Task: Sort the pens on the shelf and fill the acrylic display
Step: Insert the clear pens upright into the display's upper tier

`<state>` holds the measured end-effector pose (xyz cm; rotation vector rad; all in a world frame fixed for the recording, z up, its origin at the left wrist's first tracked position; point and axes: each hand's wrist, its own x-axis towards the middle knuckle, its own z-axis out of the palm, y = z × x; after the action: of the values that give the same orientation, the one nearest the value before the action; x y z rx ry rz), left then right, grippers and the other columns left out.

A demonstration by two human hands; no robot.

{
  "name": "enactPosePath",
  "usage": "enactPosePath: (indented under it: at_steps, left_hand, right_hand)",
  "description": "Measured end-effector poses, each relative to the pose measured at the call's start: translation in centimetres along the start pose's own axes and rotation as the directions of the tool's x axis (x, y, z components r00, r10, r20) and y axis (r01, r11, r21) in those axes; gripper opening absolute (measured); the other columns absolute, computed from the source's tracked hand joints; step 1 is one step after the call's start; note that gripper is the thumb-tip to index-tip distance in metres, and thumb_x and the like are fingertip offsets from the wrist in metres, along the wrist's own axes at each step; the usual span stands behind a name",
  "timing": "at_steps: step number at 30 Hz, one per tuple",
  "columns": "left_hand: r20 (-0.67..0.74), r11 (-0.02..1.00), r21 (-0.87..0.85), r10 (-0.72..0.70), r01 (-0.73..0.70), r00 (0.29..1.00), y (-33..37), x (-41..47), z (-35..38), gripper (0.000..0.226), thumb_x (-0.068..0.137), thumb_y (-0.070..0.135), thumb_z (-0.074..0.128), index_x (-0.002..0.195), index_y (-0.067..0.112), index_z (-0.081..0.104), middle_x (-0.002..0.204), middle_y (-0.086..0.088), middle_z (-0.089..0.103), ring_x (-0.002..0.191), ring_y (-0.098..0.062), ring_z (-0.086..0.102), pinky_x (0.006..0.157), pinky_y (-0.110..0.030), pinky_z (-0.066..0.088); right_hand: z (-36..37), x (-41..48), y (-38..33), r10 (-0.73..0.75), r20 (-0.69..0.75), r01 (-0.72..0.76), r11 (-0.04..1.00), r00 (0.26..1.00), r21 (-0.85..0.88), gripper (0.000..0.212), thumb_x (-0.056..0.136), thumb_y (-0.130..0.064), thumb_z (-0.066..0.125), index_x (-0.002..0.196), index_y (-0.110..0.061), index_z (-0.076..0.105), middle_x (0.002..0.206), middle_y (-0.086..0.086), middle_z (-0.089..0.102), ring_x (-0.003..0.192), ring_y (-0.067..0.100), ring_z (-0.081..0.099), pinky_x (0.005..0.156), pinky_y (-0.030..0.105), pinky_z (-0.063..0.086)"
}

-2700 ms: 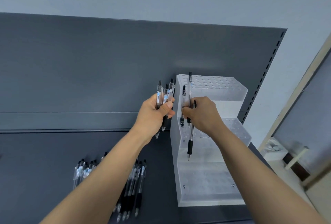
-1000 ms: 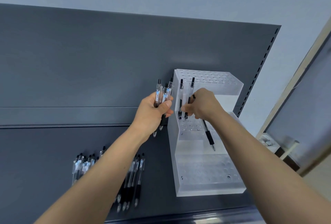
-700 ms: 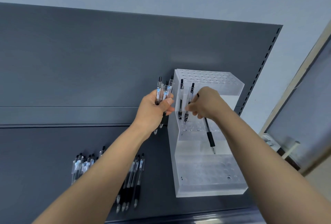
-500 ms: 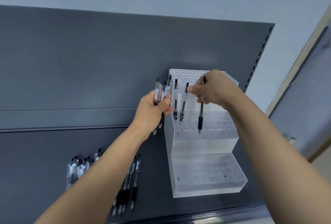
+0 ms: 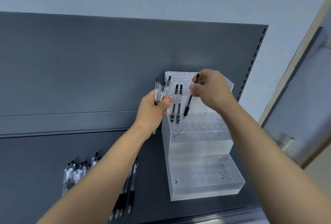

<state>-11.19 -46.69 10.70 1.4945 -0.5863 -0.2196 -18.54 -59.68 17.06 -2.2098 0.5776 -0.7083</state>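
A stepped acrylic display (image 5: 200, 145) with rows of holes stands on the dark shelf (image 5: 35, 161). Two pens (image 5: 176, 104) stand upright in the left end of its middle step. My right hand (image 5: 209, 89) pinches a black-grip pen (image 5: 190, 98) near its top, tilted, with its tip just above the middle step beside those two pens. My left hand (image 5: 154, 105) grips a bundle of several clear pens (image 5: 161, 90) left of the display's top step.
Two groups of loose pens lie on the shelf: clear ones (image 5: 78, 171) at the left and black-grip ones (image 5: 127, 193) partly hidden under my left forearm. A grey back panel (image 5: 89, 66) rises behind. The shelf's front edge (image 5: 232, 214) runs bottom right.
My right hand turned the black-grip pen upright, lifted it and brought it left, tip down, beside the two standing pens. My left hand has kept its bundle in place.
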Motion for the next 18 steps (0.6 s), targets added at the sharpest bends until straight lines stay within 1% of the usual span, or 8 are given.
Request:
enactPosePath:
  at_steps: [2, 4, 6, 8, 10, 12, 15, 18]
  left_hand:
    - [-0.001, 1.000, -0.010, -0.007, 0.007, 1.000, 0.0, -0.2, -0.1, 0.014, 0.096, 0.003, 0.046, 0.103, 0.009, 0.057, 0.088, 0.006, 0.064, 0.076, -0.006, 0.058, 0.061, -0.011, 0.050]
    - [-0.008, 1.000, -0.028, -0.010, 0.010, 1.000, 0.1, -0.3, -0.2, 0.013, 0.096, 0.002, 0.046, 0.096, 0.010, 0.056, 0.087, -0.001, 0.062, 0.076, -0.012, 0.055, 0.058, -0.011, 0.049]
    - [-0.015, 1.000, -0.021, -0.001, 0.001, 1.000, 0.1, -0.4, -0.3, 0.018, 0.096, 0.002, 0.046, 0.089, 0.016, 0.056, 0.085, -0.005, 0.058, 0.077, -0.016, 0.052, 0.057, -0.012, 0.048]
    - [-0.015, 1.000, -0.018, 0.013, -0.013, 1.000, 0.2, -0.5, -0.4, 0.021, 0.096, 0.002, 0.047, 0.087, 0.019, 0.056, 0.079, -0.002, 0.056, 0.074, -0.014, 0.052, 0.059, -0.012, 0.049]
    - [-0.016, 0.999, -0.035, 0.024, -0.024, 1.000, 0.3, -0.6, -0.5, 0.021, 0.095, 0.003, 0.047, 0.087, 0.020, 0.057, 0.074, 0.002, 0.055, 0.071, -0.012, 0.052, 0.061, -0.013, 0.050]
    - [-0.014, 0.998, -0.050, 0.031, -0.032, 0.999, 0.3, -0.6, -0.5, 0.021, 0.095, 0.004, 0.049, 0.085, 0.020, 0.058, 0.073, 0.002, 0.054, 0.070, -0.012, 0.051, 0.062, -0.014, 0.051]
    - [-0.019, 0.998, -0.055, 0.028, -0.029, 0.999, 0.4, -0.8, -0.6, 0.022, 0.095, 0.004, 0.049, 0.084, 0.020, 0.058, 0.073, 0.001, 0.054, 0.070, -0.013, 0.051, 0.063, -0.016, 0.052]
    - [-0.026, 0.998, -0.060, 0.020, -0.021, 0.999, 0.5, -1.0, -0.6, 0.021, 0.095, 0.004, 0.050, 0.085, 0.020, 0.059, 0.073, 0.001, 0.055, 0.070, -0.014, 0.051, 0.064, -0.016, 0.053]
  right_hand:
    - [0.5, 0.0, 0.4, -0.008, 0.005, 0.008, 0.999, 1.000, -0.048, 0.003, 0.088, -0.004, 0.060, 0.087, -0.002, 0.058, 0.090, 0.019, 0.067, 0.082, 0.033, 0.068, 0.080, 0.046, 0.055]
    - [1.0, 0.0, 0.8, -0.020, 0.021, 0.023, 0.990, 1.000, -0.138, 0.011, 0.086, -0.009, 0.064, 0.082, 0.001, 0.060, 0.086, 0.018, 0.067, 0.083, 0.034, 0.065, 0.077, 0.045, 0.055]
    - [1.5, -0.1, 1.1, -0.010, 0.035, 0.017, 0.981, 0.999, -0.196, 0.018, 0.085, -0.013, 0.068, 0.075, 0.000, 0.061, 0.082, 0.017, 0.066, 0.080, 0.034, 0.065, 0.073, 0.043, 0.055]
    - [1.7, -0.1, 1.3, 0.006, 0.034, 0.002, 0.976, 0.999, -0.217, 0.023, 0.085, -0.014, 0.069, 0.069, -0.002, 0.058, 0.080, 0.018, 0.064, 0.078, 0.035, 0.066, 0.070, 0.043, 0.056]
    - [1.7, 0.0, 1.3, 0.013, 0.034, -0.005, 0.972, 0.999, -0.237, 0.023, 0.085, -0.015, 0.069, 0.072, 0.002, 0.061, 0.081, 0.019, 0.065, 0.077, 0.034, 0.066, 0.069, 0.042, 0.056]
    - [1.7, 0.0, 1.2, 0.021, 0.032, -0.012, 0.967, 0.999, -0.255, 0.025, 0.085, -0.015, 0.069, 0.076, 0.007, 0.063, 0.082, 0.021, 0.066, 0.073, 0.033, 0.064, 0.066, 0.040, 0.054]
    - [1.8, 0.0, 1.1, 0.042, 0.013, -0.037, 0.964, 0.999, -0.265, 0.029, 0.084, -0.015, 0.069, 0.076, 0.012, 0.062, 0.082, 0.024, 0.067, 0.065, 0.030, 0.059, 0.066, 0.041, 0.055]
    - [2.1, -0.1, 1.3, 0.059, 0.022, -0.051, 0.965, 0.998, -0.259, 0.029, 0.083, -0.016, 0.070, 0.071, 0.008, 0.059, 0.082, 0.024, 0.067, 0.066, 0.030, 0.059, 0.068, 0.043, 0.055]
